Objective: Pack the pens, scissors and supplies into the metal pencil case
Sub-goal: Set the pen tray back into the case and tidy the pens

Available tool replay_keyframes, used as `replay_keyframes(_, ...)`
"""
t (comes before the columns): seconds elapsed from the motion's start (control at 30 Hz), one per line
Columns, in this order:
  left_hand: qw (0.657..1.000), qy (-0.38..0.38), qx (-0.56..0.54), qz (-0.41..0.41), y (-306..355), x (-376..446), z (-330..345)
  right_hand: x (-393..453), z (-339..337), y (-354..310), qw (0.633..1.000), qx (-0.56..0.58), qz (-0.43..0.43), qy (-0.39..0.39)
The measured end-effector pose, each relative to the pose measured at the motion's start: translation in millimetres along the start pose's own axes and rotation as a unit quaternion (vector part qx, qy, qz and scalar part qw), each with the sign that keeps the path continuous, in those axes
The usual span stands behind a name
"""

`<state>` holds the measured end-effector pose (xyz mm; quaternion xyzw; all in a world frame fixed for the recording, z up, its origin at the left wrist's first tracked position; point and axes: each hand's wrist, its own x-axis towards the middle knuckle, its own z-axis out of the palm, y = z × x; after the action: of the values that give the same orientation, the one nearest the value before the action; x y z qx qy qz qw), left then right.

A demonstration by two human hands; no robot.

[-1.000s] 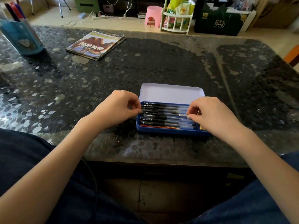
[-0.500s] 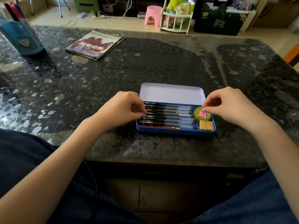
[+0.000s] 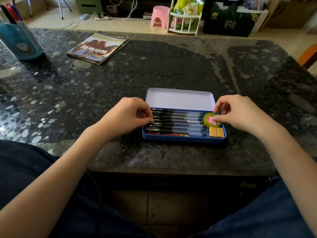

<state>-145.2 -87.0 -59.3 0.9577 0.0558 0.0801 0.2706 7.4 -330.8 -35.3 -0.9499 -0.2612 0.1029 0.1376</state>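
- Right now, a blue metal pencil case (image 3: 183, 139) is lying open near the front edge of the dark speckled table (image 3: 154, 69), its pale lid (image 3: 180, 99) tipped back on the far side.
- Inside it, a row of black-capped clear pens (image 3: 178, 121) is lying lengthwise, one beside another, filling the left and middle of the tray.
- Along the near wall, a red pencil (image 3: 169, 134) is lying just in front of the pens.
- At the right end, a small roll of yellow-green tape (image 3: 208, 123) with a pink core is sitting flat, and two tan erasers (image 3: 216, 132) are sitting side by side just in front of it.
- The left hand (image 3: 127, 117) is resting at the case's left end, fingers curled, with the thumb tip touching the pen caps; whether it is actually gripping a pen I cannot tell.
- The right hand (image 3: 240, 112) is pinching the tape roll, its thumb tip on the pink core and curled fingers at the far rim.
- Farther off to the left, a magazine (image 3: 98, 47) is lying flat, and a blue pen holder (image 3: 20, 41) is standing at the far left.
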Motion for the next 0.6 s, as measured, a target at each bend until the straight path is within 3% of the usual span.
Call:
replay_keyframes(0.3, 0.994, 0.062, -0.013, -0.087, -13.3, 4.8, 2.0, 1.0, -0.3, 1.3, 0.998, 0.001, 0.000, -0.060)
replay_keyframes(0.47, 0.974, 0.059, -0.135, -0.174, -16.1, 9.6, 9.6, 14.5, 1.8, 10.9, 0.993, 0.090, 0.075, 0.011)
replay_keyframes(0.6, 0.950, 0.058, -0.220, -0.216, -15.2, 14.1, 12.6, 25.6, 16.0, 11.0, 0.965, 0.226, 0.134, 0.024)
